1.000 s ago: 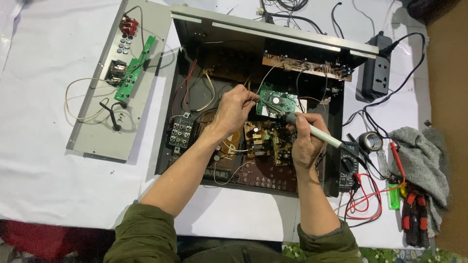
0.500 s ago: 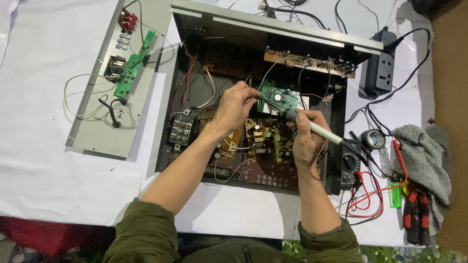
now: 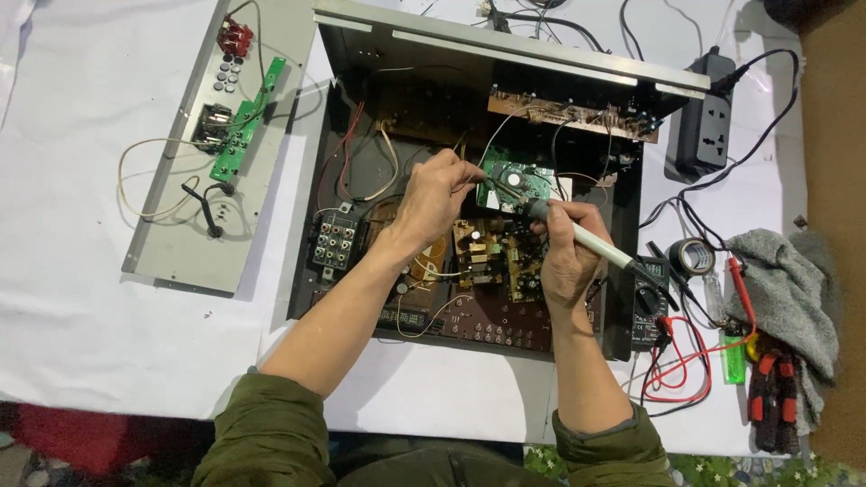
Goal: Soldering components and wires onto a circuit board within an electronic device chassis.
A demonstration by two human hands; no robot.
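- Both arms wear olive-green sleeves of a soft, slightly creased cloth.
- The left sleeve [image 3: 262, 433] is pushed up well above the wrist, so most of the forearm is bare.
- The right sleeve [image 3: 613, 446] is rolled or bunched the same way, with a thick folded cuff.
- The left hand [image 3: 433, 194] and the right hand [image 3: 566, 252] are bare: no gloves, rings or watch visible.
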